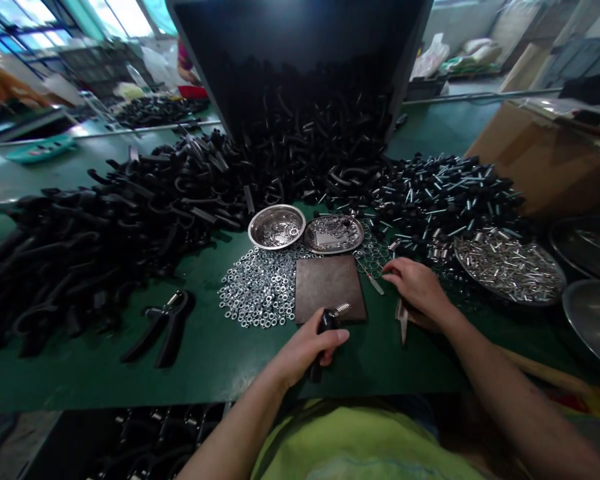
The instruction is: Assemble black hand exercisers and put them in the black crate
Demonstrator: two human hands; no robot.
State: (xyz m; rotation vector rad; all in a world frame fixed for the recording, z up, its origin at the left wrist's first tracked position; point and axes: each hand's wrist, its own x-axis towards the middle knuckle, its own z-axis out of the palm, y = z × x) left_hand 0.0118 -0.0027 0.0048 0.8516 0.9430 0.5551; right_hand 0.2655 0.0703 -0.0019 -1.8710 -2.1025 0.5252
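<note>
My left hand (316, 343) is wrapped around a black plastic clamp part (327, 323), in front of the square metal plate (330, 288). A coil spring (341, 309) sticks out of this part to the right. My right hand (414, 283) is closed in a pinch beside the loose metal rings (373, 259); what its fingertips hold, if anything, cannot be made out. Below that hand lies a pointed metal tool (403, 323), partly hidden. A small screwdriver-like tool (374, 283) lies between the plate and my right fingers.
Left of the plate spreads a heap of nuts (257, 290). Two steel dishes, one round (253, 235) and one oval (337, 251), stand behind it. A clamp (173, 327) lies at left. Black parts (130, 213), bolts (445, 193), a pin-filled bowl (510, 267) and a carton (545, 160) surround the area.
</note>
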